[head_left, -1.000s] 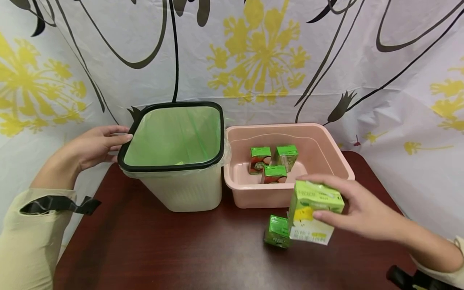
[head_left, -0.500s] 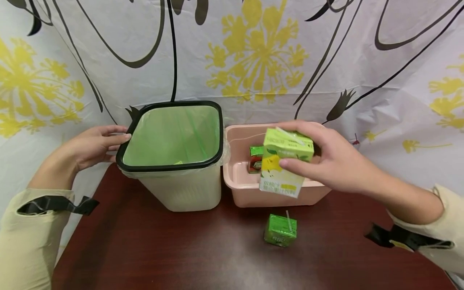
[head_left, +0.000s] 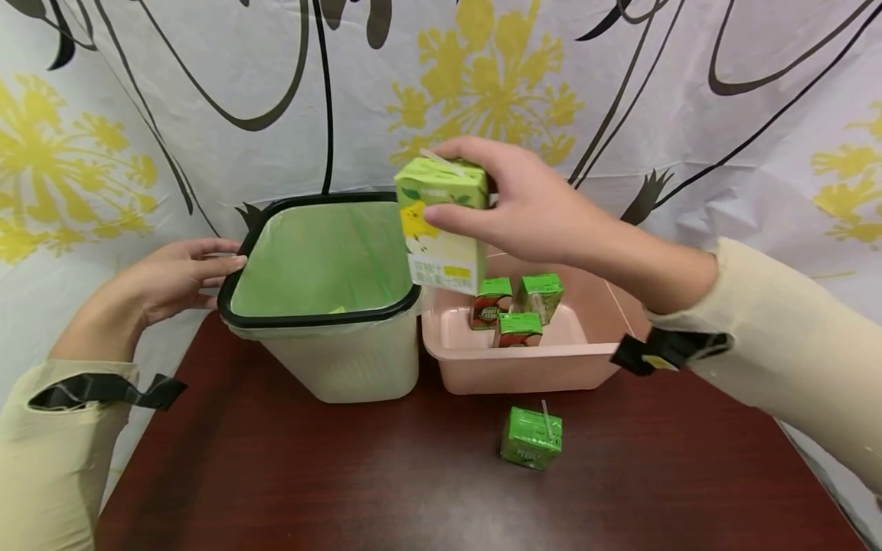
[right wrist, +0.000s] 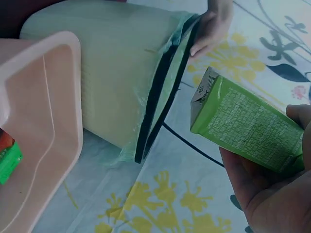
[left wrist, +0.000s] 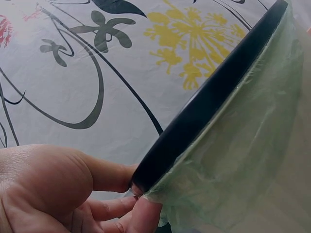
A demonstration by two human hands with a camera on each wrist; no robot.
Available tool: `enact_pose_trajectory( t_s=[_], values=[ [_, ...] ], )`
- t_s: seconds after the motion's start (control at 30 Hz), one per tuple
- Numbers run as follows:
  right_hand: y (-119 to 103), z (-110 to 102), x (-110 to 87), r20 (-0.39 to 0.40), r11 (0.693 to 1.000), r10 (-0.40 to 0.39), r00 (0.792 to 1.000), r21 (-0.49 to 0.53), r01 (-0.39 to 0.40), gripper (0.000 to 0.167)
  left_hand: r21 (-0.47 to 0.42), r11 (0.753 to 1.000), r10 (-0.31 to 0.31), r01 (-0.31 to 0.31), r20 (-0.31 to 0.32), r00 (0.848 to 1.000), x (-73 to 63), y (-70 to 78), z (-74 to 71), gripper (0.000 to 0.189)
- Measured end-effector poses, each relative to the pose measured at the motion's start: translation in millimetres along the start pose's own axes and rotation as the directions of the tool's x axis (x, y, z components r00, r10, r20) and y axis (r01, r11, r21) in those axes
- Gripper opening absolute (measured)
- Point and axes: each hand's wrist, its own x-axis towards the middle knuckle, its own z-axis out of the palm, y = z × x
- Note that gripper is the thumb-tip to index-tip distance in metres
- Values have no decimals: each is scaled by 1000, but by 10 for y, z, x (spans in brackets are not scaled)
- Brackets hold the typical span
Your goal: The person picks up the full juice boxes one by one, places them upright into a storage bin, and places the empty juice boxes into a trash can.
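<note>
My right hand point(head_left: 527, 195) grips a light green juice box point(head_left: 441, 256) with a yellow fruit print, thumb in front. A straw lies across its top. The box hangs by the right side of the trash bin point(head_left: 344, 360), overlapping its rim in the head view. In the right wrist view, the green printed side of the juice box point(right wrist: 248, 124) faces the camera. My left hand point(head_left: 172, 279) pinches the bin's black rim point(left wrist: 194, 116) at the left, thumb and fingers at the edge with the pale green liner point(left wrist: 233, 160).
A pink basin point(head_left: 524, 375) stands right of the bin, with several small juice boxes inside, one a green-topped box point(head_left: 519, 329). Another small green juice box point(head_left: 530, 440), straw on top, sits on the dark red table point(head_left: 310, 474). Patterned cloth point(head_left: 620, 92) hangs behind.
My right hand has carried the light green juice box up and left, from in front of the basin to beside the bin's rim. The left hand stays at the rim.
</note>
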Motion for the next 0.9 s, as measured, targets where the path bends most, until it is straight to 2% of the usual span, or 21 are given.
enact_pose_trajectory(
  t_s=[0.23,0.47,0.7,0.9],
  values=[
    [-117,155,429,46,999,13,999,-44,-11,58,17,1000,-7,7,3,1000,0,5,-3,39],
    [-148,401,730,38,999,14,999,-41,-13,52,30,1000,-5,5,10,1000,-16,24,-12,42],
    [-111,600,834,42,1000,22,999,-20,-21,54,16,1000,-6,6,11,1000,-8,29,3,35],
    [-67,696,855,89,998,39,995,-60,-34,61,17,1000,2,-2,11,1000,-7,8,10,33]
  ],
)
